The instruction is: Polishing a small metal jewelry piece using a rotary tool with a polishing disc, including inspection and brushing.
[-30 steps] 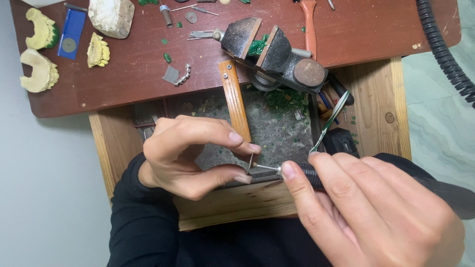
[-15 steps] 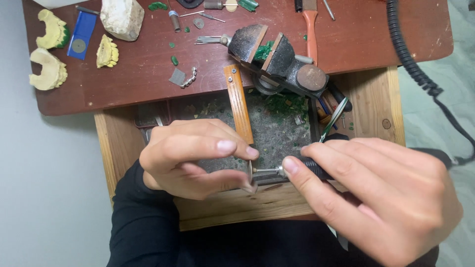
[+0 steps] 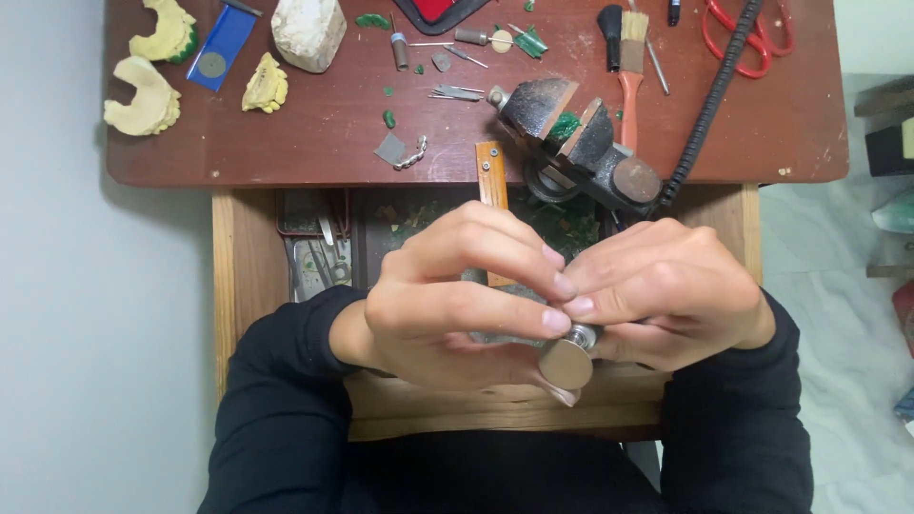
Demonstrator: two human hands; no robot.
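One flat blue rectangular packet (image 3: 221,43) is seen lying at the far left of the red-brown tabletop (image 3: 314,133), angled, with a grey round disc on its face. It sits between pale yellow casts. No signs or screens are seen.

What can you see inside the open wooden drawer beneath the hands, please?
The drawer holds a metal tray with small tools and green scraps. The left hand and right hand cover its middle.

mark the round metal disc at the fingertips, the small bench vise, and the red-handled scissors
round metal disc (image 3: 566,365): head view, middle of its flat face.
bench vise (image 3: 575,138): head view, on the right jaw block.
red-handled scissors (image 3: 731,33): head view, on the left red handle loop.
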